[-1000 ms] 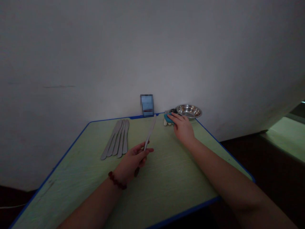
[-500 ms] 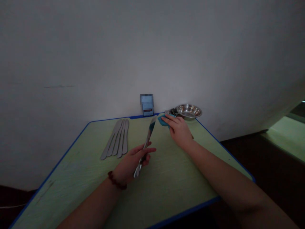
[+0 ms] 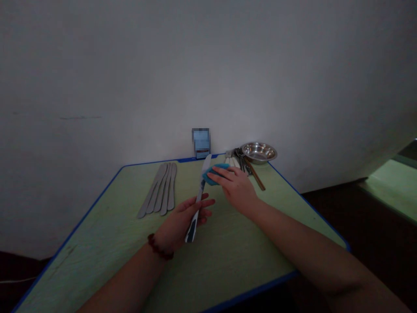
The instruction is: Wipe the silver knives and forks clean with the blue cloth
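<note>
My left hand grips a shiny metal table knife by its handle, blade pointing up and away from me. A dark beaded bracelet circles that wrist. In my right hand is a blue cloth or sponge; its exact kind I cannot tell. The blue piece meets the knife's blade along the right edge, fingers lying over it. Left of my hands, several matching table knives lie side by side on the table.
A pale green table with a blue rim stands against a grey wall. At its back right are a round steel bowl, several forks and spoons and brown chopsticks. A blurred upright screen leans at the back edge.
My right hand has moved left and slightly down, bringing the blue piece onto the blade and uncovering the chopsticks. The held knife has turned a little in my left hand.
</note>
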A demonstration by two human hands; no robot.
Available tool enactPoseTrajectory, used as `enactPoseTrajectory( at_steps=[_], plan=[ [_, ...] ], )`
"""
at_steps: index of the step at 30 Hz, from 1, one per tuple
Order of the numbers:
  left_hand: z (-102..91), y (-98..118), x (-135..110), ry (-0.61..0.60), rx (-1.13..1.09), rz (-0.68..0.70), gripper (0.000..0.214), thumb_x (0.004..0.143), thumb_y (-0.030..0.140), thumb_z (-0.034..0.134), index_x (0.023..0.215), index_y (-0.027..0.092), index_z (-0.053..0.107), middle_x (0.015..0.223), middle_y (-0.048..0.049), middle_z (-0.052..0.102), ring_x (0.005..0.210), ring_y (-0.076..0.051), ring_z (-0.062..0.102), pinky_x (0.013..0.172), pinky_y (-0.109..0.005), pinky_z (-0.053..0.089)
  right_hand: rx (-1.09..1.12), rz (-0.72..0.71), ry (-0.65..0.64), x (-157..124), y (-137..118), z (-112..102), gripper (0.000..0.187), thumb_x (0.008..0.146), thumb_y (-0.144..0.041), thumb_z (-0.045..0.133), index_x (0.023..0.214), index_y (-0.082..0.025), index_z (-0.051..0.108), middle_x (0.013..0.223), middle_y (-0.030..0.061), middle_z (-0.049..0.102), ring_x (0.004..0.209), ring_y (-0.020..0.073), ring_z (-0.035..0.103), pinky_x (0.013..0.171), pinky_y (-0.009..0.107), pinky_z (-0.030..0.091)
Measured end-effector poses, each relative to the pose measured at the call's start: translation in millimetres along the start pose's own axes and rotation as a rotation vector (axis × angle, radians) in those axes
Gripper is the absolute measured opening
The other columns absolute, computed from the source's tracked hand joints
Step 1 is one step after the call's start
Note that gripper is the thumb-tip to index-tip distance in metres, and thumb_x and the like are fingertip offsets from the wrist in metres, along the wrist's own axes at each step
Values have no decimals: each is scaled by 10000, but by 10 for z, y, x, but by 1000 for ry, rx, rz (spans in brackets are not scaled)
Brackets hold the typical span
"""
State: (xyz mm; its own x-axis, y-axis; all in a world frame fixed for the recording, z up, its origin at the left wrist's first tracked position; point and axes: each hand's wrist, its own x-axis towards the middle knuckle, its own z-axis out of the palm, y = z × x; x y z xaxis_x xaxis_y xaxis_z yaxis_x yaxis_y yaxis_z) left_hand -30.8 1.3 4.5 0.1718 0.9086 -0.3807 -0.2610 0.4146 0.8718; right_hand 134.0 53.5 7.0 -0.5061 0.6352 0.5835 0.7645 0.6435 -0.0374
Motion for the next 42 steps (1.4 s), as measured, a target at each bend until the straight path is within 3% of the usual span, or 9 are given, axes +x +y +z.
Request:
enactPoseTrajectory(
  at_steps=[11,22,42],
  plan=[
    [33,7,-12,13,-55,10,160,749,109,490,900,119,542,906,-86,636,524,-56,556,490,-170,458,11,-95,-78,-42,-95,65,384,807,-207,385,1167,-337,416,1232,-51,436,969,183,402,799,347,361],
    [51,-2,-22,-17,-10,-21,235,743,102,490,973,120,535,998,-101,609,592,-65,578,488,-152,451,-34,-26,-59,-36,-18,123,410,806,-171,361,1173,-347,407,1243,-75,421,983,201,398,814,363,355],
    [37,-25,-28,-52,23,-36,245,723,105,516,966,115,541,928,-101,631,574,-72,563,447,-164,396,-40,10,-37,-10,82,136,438,790,-141,384,1172,-354,405,1225,-66,443,979,185,409,804,357,370]
  ],
)
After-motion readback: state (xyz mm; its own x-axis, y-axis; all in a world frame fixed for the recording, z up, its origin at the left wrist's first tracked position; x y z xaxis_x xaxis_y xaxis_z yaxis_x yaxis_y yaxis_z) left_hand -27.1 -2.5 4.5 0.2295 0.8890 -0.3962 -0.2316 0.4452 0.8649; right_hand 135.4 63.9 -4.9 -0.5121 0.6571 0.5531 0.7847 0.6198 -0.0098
